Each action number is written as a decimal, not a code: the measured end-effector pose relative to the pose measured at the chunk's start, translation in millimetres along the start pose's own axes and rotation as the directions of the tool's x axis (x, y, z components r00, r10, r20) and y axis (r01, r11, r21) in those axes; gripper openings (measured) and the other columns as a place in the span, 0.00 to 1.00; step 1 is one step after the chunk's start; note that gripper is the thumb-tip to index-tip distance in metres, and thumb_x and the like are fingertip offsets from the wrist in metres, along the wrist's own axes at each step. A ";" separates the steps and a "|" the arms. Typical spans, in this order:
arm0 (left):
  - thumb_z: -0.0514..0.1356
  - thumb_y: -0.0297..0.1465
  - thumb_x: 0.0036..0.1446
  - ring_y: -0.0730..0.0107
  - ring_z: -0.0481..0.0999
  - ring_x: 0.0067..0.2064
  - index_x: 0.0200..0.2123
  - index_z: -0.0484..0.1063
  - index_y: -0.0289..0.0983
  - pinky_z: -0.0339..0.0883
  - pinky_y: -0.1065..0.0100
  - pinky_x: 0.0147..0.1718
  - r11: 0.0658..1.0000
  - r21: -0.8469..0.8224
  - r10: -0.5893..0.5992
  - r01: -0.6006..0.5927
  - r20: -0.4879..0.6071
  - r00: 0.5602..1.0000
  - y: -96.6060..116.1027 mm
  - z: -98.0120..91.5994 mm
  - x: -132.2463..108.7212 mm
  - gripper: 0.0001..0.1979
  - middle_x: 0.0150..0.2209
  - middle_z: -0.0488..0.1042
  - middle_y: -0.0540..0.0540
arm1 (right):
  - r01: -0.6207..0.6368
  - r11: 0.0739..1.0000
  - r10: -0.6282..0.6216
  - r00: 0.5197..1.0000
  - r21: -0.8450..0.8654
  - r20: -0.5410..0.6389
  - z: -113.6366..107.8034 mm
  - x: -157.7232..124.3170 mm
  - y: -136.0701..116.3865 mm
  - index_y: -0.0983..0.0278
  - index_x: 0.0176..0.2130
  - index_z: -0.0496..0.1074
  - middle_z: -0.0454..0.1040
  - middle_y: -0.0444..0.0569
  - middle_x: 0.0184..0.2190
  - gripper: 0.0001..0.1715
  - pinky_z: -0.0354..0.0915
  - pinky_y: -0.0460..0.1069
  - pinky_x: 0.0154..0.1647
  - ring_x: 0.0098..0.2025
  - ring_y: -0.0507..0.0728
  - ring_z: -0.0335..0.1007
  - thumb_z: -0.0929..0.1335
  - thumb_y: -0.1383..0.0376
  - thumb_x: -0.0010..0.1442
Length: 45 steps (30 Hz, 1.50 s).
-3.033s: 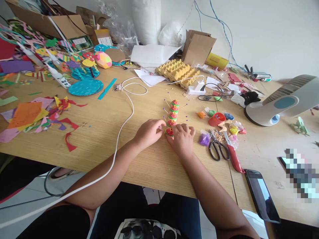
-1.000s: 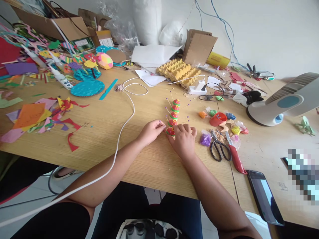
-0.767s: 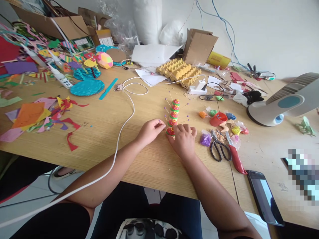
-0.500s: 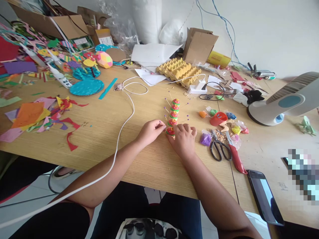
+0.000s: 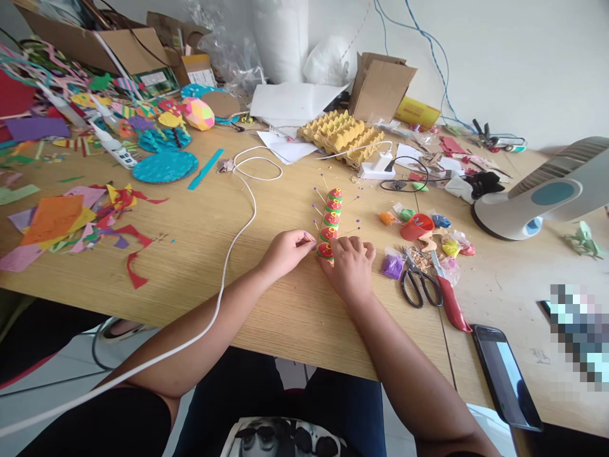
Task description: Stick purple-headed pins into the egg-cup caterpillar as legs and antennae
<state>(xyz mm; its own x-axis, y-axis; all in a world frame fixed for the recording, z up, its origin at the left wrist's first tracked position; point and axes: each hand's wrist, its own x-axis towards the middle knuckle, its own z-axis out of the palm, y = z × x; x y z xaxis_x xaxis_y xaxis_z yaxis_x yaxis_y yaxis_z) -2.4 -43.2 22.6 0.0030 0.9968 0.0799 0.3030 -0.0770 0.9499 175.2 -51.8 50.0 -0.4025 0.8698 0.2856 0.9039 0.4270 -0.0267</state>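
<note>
A caterpillar-like row of red and green segments (image 5: 331, 219) with yellow rings lies lengthwise on the wooden table. Thin sticks with purple tips stick out from both its sides. My left hand (image 5: 290, 249) is at the left of the nearest segment, thumb and forefinger pinched together; whatever is between them is too small to make out. My right hand (image 5: 351, 263) rests against the right side of the near end, fingers bent around it and partly hiding it.
Scissors (image 5: 419, 282), a red-handled knife (image 5: 451, 301), clay bags and a phone (image 5: 507, 377) lie to the right. A white cable (image 5: 228, 254) crosses my left forearm. Paper scraps (image 5: 57, 219) cover the left; an egg tray (image 5: 340, 136) and fan (image 5: 533, 190) stand farther back.
</note>
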 end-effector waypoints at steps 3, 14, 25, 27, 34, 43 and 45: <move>0.61 0.34 0.58 0.66 0.80 0.38 0.34 0.78 0.36 0.71 0.68 0.41 0.999 0.042 0.013 -0.013 -0.006 1.000 0.2 -0.8 -0.2 0.08 0.36 0.82 0.46 | 0.000 1.000 0.000 1.000 0.000 -0.006 0.1 0.0 0.0 0.62 0.45 0.73 0.77 0.56 0.44 0.13 0.48 0.61 0.55 0.51 0.65 0.62 0.66 0.57 0.66; 0.61 0.36 0.59 0.65 0.80 0.38 0.35 0.79 0.37 0.71 0.68 0.40 0.998 0.061 -0.002 0.002 0.003 1.000 4.6 -1.1 -1.4 0.09 0.37 0.83 0.45 | 0.003 1.000 -0.003 1.000 -0.009 0.005 -0.3 0.2 0.0 0.61 0.45 0.73 0.77 0.57 0.44 0.12 0.49 0.61 0.54 0.51 0.65 0.62 0.66 0.57 0.67; 0.61 0.32 0.57 0.66 0.81 0.38 0.36 0.81 0.37 0.72 0.69 0.39 0.999 0.051 -0.009 0.008 0.029 1.000 4.7 -1.3 -1.0 0.09 0.37 0.83 0.46 | -0.004 1.000 0.004 1.000 0.014 0.006 0.0 0.5 -0.1 0.61 0.45 0.73 0.77 0.55 0.44 0.11 0.48 0.61 0.54 0.51 0.64 0.63 0.65 0.59 0.68; 0.62 0.32 0.56 0.66 0.81 0.38 0.36 0.81 0.37 0.72 0.69 0.39 0.999 0.053 -0.009 0.007 0.031 0.999 4.5 -1.7 -1.0 0.09 0.37 0.84 0.46 | -0.007 1.000 0.007 1.000 0.013 0.010 -0.5 0.6 -0.1 0.61 0.45 0.73 0.77 0.56 0.44 0.11 0.48 0.60 0.54 0.51 0.64 0.63 0.65 0.58 0.68; 0.62 0.32 0.55 0.64 0.81 0.38 0.37 0.82 0.37 0.72 0.67 0.38 0.998 0.064 -0.018 0.015 0.044 0.999 3.4 -3.0 -1.2 0.10 0.37 0.84 0.46 | -0.005 1.000 0.005 1.000 0.018 0.015 -2.0 0.8 -0.1 0.61 0.45 0.73 0.77 0.56 0.45 0.13 0.49 0.61 0.54 0.51 0.64 0.62 0.65 0.57 0.67; 0.63 0.38 0.55 0.66 0.79 0.34 0.31 0.80 0.37 0.68 0.69 0.35 0.992 0.124 -0.005 0.004 0.011 1.000 2.9 -3.8 -0.7 0.10 0.33 0.82 0.47 | -0.011 1.000 0.010 1.000 0.012 0.016 -0.7 0.5 -0.5 0.61 0.45 0.73 0.77 0.56 0.44 0.12 0.49 0.60 0.54 0.51 0.64 0.62 0.65 0.58 0.67; 0.63 0.38 0.55 0.67 0.78 0.34 0.30 0.79 0.37 0.67 0.69 0.34 0.990 0.139 -0.006 0.005 0.001 1.000 3.5 -3.9 -0.5 0.11 0.32 0.82 0.47 | -0.011 1.000 0.011 1.000 0.012 0.015 -0.4 0.5 -0.5 0.61 0.45 0.73 0.77 0.55 0.44 0.11 0.49 0.60 0.54 0.51 0.64 0.62 0.65 0.59 0.67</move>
<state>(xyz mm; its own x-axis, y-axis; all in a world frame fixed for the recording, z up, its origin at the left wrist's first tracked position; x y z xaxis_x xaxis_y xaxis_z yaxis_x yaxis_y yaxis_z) -5.1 -44.1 27.0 0.0022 0.9972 0.0743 0.4323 -0.0679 0.8992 174.6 -51.6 50.6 -0.3946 0.8781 0.2706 0.9066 0.4201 -0.0410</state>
